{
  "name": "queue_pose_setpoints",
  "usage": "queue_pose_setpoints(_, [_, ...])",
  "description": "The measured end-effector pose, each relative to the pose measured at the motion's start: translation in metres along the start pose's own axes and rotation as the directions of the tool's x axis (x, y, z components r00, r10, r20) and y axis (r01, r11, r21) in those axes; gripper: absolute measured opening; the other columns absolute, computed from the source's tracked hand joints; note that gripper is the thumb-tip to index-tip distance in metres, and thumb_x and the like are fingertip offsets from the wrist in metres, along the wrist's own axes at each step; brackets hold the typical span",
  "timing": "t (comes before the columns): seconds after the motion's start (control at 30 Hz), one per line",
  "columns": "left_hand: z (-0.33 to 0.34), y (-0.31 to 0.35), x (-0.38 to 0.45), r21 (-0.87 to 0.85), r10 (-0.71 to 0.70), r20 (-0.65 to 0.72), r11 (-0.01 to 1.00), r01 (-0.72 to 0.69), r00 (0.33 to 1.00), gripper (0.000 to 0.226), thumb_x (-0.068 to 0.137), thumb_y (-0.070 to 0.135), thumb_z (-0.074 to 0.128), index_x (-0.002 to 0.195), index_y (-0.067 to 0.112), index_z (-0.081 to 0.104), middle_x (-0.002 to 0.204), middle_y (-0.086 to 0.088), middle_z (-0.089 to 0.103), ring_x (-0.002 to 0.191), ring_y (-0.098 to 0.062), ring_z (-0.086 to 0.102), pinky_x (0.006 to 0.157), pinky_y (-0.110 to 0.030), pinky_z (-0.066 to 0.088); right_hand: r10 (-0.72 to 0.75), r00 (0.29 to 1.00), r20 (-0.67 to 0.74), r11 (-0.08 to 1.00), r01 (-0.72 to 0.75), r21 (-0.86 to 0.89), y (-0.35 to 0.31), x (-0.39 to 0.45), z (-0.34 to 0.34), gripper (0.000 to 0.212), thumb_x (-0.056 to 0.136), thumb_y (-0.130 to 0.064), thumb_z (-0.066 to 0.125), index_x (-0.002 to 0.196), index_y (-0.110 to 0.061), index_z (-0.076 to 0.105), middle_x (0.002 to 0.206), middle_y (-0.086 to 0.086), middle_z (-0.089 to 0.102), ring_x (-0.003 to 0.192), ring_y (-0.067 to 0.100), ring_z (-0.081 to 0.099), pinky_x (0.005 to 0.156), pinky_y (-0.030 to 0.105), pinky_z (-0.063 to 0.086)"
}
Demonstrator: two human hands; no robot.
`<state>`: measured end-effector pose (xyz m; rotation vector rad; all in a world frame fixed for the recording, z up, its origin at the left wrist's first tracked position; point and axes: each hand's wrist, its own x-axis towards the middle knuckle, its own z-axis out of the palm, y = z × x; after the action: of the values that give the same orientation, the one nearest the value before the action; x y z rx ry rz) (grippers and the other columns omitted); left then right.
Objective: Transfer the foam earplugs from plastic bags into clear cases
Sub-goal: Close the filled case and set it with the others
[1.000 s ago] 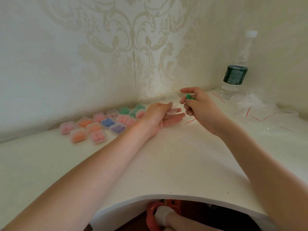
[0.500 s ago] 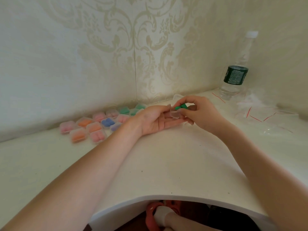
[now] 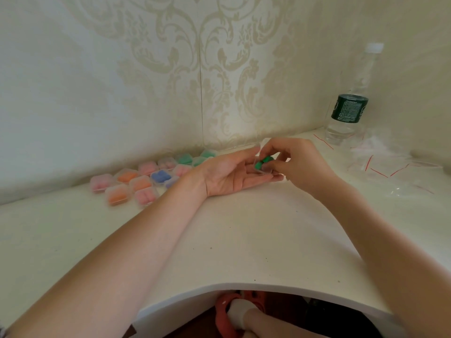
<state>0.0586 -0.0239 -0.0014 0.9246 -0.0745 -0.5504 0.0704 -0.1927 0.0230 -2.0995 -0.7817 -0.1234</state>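
Green foam earplugs [image 3: 262, 162] sit right at the mouth of a small clear case [image 3: 264, 167], pinched in the grip of the right hand [image 3: 300, 167], thumb and forefinger curled tight on them. The left hand [image 3: 229, 173] lies palm-up on the white surface [image 3: 244, 235], fingers nearly straight, cradling the case on the fingertips; whether the thumb clamps it, I can't tell. To my eye, the step is seating the pair. Best to squeeze the foam narrow, push it down flat into the tray, and keep the left fingers steady so the case doesn't tip. The lid looks to be standing open behind the plugs, so closing likely comes after.

Off behind the left wrist, a cluster of filled cases [image 3: 136, 181] waits by the wall, pink, orange, blue, green. To the right, empty plastic bags [image 3: 390, 167] with red strips lie scattered, and a water bottle [image 3: 349, 111] stands in the corner. Nothing blocks the hands; the loose bags are well apart from them.
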Motion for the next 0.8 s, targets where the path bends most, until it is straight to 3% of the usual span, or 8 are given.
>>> queue_pose_setpoints(0.07, [-0.002, -0.001, 0.001, 0.058, 0.02, 0.007, 0.998, -0.02, 1.0, 0.036, 0.083, 0.009, 0.061, 0.114, -0.009, 0.054, 0.104, -0.023, 0.063, 0.11, -0.038, 0.061, 0.091, -0.031, 0.052, 0.022, 1.0, -0.007, 1.0, -0.022, -0.019, 0.001, 0.0, 0.0, 0.02, 0.08, 0.006, 0.063, 0.086, -0.011, 0.071, 0.058, -0.006, 0.06, 0.04, -0.001, 0.049, 0.042, 0.005, 0.033])
queue_pose_setpoints(0.13, [-0.003, -0.002, 0.002, 0.069, 0.034, -0.017, 0.997, -0.032, 0.999, 0.035, 0.082, 0.003, 0.056, 0.114, -0.011, 0.053, 0.097, -0.022, 0.066, 0.105, -0.035, 0.064, 0.088, -0.028, 0.053, 0.037, 0.999, -0.009, 0.999, -0.037, 0.017, 0.002, 0.002, 0.001, 0.02, 0.08, 0.004, 0.066, 0.089, -0.013, 0.073, 0.072, 0.0, 0.061, 0.044, 0.001, 0.051, 0.044, 0.005, 0.035])
queue_pose_setpoints(0.23, [-0.003, -0.002, 0.003, 0.077, 0.035, -0.03, 0.996, -0.033, 0.999, 0.035, 0.081, 0.0, 0.053, 0.115, -0.012, 0.052, 0.096, -0.023, 0.066, 0.1, -0.033, 0.067, 0.089, -0.028, 0.052, 0.036, 0.999, -0.004, 0.999, -0.036, 0.029, 0.005, 0.005, 0.001, 0.024, 0.078, -0.001, 0.072, 0.093, -0.019, 0.076, 0.089, -0.007, 0.058, 0.053, 0.009, 0.051, 0.046, 0.008, 0.037])
queue_pose_setpoints(0.4, [-0.002, -0.001, 0.004, -0.005, 0.017, -0.072, 1.0, -0.018, 0.997, 0.039, 0.081, -0.001, 0.05, 0.118, -0.015, 0.051, 0.117, -0.032, 0.057, 0.11, -0.041, 0.058, 0.09, -0.033, 0.052, 0.067, 0.992, -0.107, 0.986, -0.05, 0.161, 0.009, 0.006, -0.003, 0.022, 0.084, -0.005, 0.068, 0.1, -0.019, 0.071, 0.083, -0.002, 0.063, 0.05, 0.01, 0.056, 0.046, 0.018, 0.044])
queue_pose_setpoints(0.47, [-0.002, 0.0, 0.005, -0.024, 0.019, -0.091, 0.999, -0.022, 0.996, 0.039, 0.081, -0.002, 0.05, 0.118, -0.014, 0.052, 0.115, -0.032, 0.059, 0.106, -0.042, 0.061, 0.089, -0.034, 0.053, 0.087, 0.985, -0.15, 0.972, -0.05, 0.231, 0.009, 0.007, -0.006, 0.018, 0.088, -0.01, 0.064, 0.1, -0.022, 0.071, 0.082, -0.002, 0.065, 0.053, 0.013, 0.058, 0.048, 0.022, 0.047])
queue_pose_setpoints(0.57, [-0.002, -0.001, 0.006, -0.064, 0.025, -0.107, 0.997, -0.032, 0.994, 0.03, 0.088, -0.001, 0.045, 0.114, -0.013, 0.053, 0.111, -0.033, 0.061, 0.097, -0.042, 0.065, 0.085, -0.035, 0.055, 0.15, 0.982, -0.111, 0.94, -0.107, 0.324, 0.007, 0.007, -0.007, 0.011, 0.088, -0.015, 0.066, 0.095, -0.021, 0.07, 0.079, 0.001, 0.071, 0.054, 0.014, 0.059, 0.047, 0.023, 0.047])
queue_pose_setpoints(0.67, [0.0, -0.002, 0.006, -0.117, 0.033, -0.116, 0.992, -0.047, 0.993, 0.03, 0.099, 0.002, 0.033, 0.114, -0.016, 0.051, 0.106, -0.035, 0.061, 0.088, -0.041, 0.068, 0.08, -0.036, 0.056, 0.153, 0.98, -0.128, 0.965, -0.12, 0.233, 0.009, 0.007, -0.002, 0.01, 0.084, -0.018, 0.071, 0.091, -0.017, 0.064, 0.076, 0.003, 0.073, 0.052, 0.014, 0.058, 0.045, 0.024, 0.044])
queue_pose_setpoints(0.8, [0.003, -0.003, 0.006, -0.171, 0.037, -0.133, 0.983, -0.06, 0.99, 0.031, 0.1, 0.004, 0.031, 0.11, -0.019, 0.05, 0.101, -0.035, 0.062, 0.082, -0.042, 0.069, 0.079, -0.038, 0.055, 0.126, 0.975, -0.185, 0.989, -0.11, 0.099, 0.011, 0.007, 0.004, 0.018, 0.081, -0.021, 0.074, 0.07, -0.013, 0.062, 0.065, -0.001, 0.067, 0.05, 0.008, 0.056, 0.047, 0.024, 0.045])
